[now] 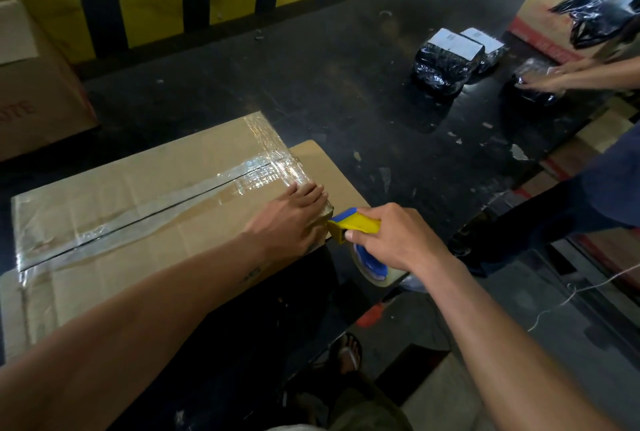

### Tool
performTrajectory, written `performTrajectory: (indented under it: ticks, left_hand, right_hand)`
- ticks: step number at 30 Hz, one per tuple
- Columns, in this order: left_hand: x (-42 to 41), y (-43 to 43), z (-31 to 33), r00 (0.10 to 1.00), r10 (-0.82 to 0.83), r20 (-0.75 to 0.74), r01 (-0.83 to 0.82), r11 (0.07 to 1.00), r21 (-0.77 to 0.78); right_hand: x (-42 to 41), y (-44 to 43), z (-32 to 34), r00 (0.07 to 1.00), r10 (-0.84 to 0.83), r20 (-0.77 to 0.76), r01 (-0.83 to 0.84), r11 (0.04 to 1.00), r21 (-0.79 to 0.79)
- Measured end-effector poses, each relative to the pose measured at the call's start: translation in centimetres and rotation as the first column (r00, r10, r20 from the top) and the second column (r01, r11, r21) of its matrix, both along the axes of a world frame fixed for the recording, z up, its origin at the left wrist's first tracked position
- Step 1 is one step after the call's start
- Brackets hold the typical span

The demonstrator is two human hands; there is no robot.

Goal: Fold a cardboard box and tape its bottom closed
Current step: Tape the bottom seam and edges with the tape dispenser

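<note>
A brown cardboard box (138, 195) lies on the black table, its closed flaps facing up. Clear tape (166, 205) runs along the centre seam and across the right end. My left hand (291, 219) lies flat with fingers together, pressing on the box's near right corner. My right hand (388, 236) grips the yellow and blue tape dispenser (353, 226) just off that corner, with its head against the box edge. The tape roll (374, 271) hangs below my right hand. A loose flap (325, 167) sticks out beyond the box's right end.
Black wrapped parcels with white labels (450, 60) sit on the black table (311, 60) at the far right, where another person's hands (550, 77) handle one. An open box of parcels (547, 18) stands behind them. Another cardboard box (34, 84) sits at the left. A person's leg (571, 202) is at the right.
</note>
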State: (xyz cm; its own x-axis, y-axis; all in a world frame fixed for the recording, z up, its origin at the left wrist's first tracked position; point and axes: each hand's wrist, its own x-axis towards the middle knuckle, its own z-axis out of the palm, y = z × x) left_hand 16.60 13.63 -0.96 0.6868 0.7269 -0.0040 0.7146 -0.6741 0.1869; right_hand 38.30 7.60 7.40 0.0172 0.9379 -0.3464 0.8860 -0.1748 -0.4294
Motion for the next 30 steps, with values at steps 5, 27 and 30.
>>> performTrajectory:
  ticks: [5, 27, 30]
  left_hand:
    - [-0.1, 0.2, -0.4, 0.999, 0.02, 0.029, -0.02, 1.0, 0.017]
    - [-10.1, -4.6, 4.6, 0.709, 0.665, 0.234, -0.681, 0.732, -0.02]
    - [-14.6, -6.1, 5.5, 0.625, 0.747, 0.227, -0.764, 0.644, -0.017]
  right_hand:
    - [0.7, 0.6, 0.5, 0.999, 0.049, 0.023, -0.05, 0.999, 0.012]
    - [-6.9, 6.6, 6.6, 0.927, 0.376, 0.001, -0.366, 0.903, 0.225]
    - [-11.1, 6.3, 7.0, 0.91, 0.414, -0.02, -0.398, 0.886, 0.236]
